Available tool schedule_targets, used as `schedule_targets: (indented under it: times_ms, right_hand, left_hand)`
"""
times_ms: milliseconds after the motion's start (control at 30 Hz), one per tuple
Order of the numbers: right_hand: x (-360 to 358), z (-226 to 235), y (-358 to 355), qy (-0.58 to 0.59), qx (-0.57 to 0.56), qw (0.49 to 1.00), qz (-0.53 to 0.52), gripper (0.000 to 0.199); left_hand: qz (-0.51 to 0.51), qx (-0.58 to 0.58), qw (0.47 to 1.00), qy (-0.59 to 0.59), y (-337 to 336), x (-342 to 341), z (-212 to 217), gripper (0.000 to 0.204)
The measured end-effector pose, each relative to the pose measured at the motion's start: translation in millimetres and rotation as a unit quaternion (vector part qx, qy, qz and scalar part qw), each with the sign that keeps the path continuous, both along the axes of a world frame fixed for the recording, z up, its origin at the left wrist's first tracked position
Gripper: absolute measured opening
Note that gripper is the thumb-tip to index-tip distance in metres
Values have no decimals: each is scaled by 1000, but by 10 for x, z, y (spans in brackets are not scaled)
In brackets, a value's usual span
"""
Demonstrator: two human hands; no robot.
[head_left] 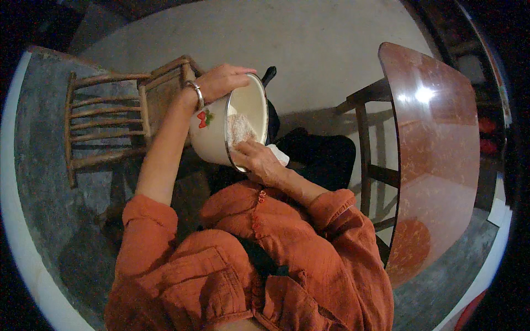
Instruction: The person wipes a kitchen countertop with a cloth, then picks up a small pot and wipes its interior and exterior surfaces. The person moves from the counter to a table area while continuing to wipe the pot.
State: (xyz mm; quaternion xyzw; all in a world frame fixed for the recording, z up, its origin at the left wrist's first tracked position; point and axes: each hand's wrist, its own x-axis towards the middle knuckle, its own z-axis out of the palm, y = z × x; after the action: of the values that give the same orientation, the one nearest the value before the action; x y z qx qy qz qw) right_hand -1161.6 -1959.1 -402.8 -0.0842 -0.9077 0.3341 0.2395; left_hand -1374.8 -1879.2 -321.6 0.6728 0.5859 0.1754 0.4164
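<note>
A cream enamel pot (211,140) with a red and green motif on its side is tipped over my lap, its mouth facing right. My left hand (225,81), with a metal bangle at the wrist, grips the pot's upper rim. At the lower rim, my right hand (260,162) reaches into the mouth with a pale, brown-flecked cloth (239,127) under its fingers, against the inner wall. A white piece (279,154) sticks out beside that hand; whether it belongs to the same cloth I cannot tell. Beyond the rim shows a black handle (269,75).
To my left stands a wooden chair (107,118) with a slatted back. On the right is a table (436,149) with a glossy reddish-brown top and dark legs, close to my right elbow. A pale surface (326,49) spreads out ahead.
</note>
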Motion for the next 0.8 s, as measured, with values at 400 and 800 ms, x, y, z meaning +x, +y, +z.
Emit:
schedule_targets:
  times_ms: [400,800]
  right_hand:
    - [-76,654,-189,-15,-248,968,-43,26]
    - [158,-87,218,-94,180,979,6,32]
  left_hand:
    - [24,24,999,-7,-342,243,315,57]
    - [31,-23,998,-59,-151,19,171,53]
